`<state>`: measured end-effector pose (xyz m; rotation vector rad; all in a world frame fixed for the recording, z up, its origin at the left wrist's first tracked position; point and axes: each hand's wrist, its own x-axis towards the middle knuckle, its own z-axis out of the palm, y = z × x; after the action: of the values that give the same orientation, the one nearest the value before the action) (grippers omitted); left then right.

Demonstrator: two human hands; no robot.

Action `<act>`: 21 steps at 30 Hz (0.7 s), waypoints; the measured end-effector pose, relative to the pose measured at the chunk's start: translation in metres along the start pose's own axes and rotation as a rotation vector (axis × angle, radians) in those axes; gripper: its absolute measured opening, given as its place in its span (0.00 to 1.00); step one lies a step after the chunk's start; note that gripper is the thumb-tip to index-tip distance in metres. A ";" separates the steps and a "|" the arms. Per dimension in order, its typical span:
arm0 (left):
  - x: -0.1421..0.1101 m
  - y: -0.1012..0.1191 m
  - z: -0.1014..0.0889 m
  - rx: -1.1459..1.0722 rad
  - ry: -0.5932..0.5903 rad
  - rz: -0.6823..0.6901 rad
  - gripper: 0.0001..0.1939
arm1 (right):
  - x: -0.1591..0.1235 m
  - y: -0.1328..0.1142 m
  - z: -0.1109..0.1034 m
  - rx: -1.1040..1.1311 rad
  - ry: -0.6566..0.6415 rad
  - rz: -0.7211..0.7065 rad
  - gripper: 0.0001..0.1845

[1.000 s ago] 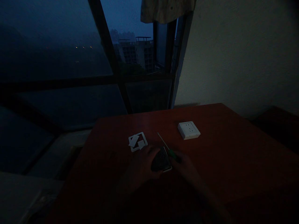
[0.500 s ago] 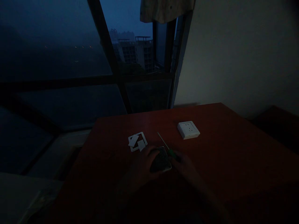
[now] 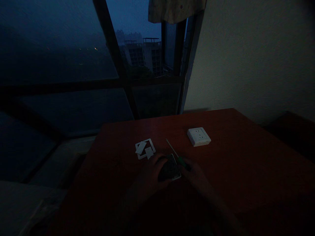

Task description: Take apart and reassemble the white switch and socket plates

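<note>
In the dim head view, my left hand (image 3: 155,170) curls round a square, dark-centred box with a pale rim (image 3: 171,168), its fingers along the left and near sides. The inside of this box is too dark to make out. My right hand (image 3: 193,172) grips a screwdriver by its green handle (image 3: 182,162); the thin shaft points up and left, away from me, and its tip lies clear of the box. The right fingers are close to the box's right edge. Beyond my left hand lie a white square frame (image 3: 152,143) and two small white plates (image 3: 141,147) resting on it.
A white wall socket (image 3: 199,136) on its box sits farther back on the reddish-brown table (image 3: 221,121). Behind the table's far edge stand a dark-framed window (image 3: 125,82) and a pale wall (image 3: 246,65). The table's near part is in deep shadow.
</note>
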<state>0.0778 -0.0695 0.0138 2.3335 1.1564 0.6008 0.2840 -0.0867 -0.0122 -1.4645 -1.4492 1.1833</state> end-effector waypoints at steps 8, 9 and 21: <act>0.002 0.001 -0.006 -0.019 -0.025 0.031 0.33 | -0.001 -0.001 0.001 0.009 -0.002 -0.001 0.16; 0.002 0.001 -0.006 -0.021 -0.029 0.031 0.33 | -0.001 -0.001 0.001 0.013 -0.008 -0.004 0.17; 0.002 0.000 -0.006 -0.009 -0.058 0.032 0.33 | 0.000 0.003 0.001 0.017 -0.014 -0.006 0.17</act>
<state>0.0760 -0.0664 0.0193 2.3497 1.0896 0.5449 0.2838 -0.0870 -0.0153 -1.4415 -1.4485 1.2017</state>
